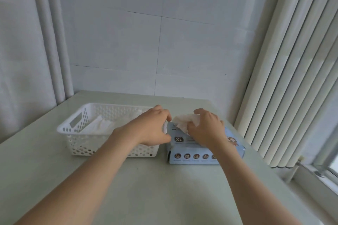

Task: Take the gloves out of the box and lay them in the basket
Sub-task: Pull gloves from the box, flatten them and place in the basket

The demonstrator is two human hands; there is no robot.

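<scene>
Right hand (204,127) pinches a glove (183,124) from the box (192,157) — left hand (152,129) curls at the basket (82,147) rim, grip unclear — so the light box may lift with it.

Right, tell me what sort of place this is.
Probably a plain indoor room, maybe an office or workroom corner: a pale green table against a white panelled wall, with cream vertical blinds beside a window at the right.

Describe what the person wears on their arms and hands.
Nothing: the left hand and right hand are ungloved with no visible rings; the left forearm and right forearm are bare to the frame's edge, without sleeves, watch or bracelet.
</scene>
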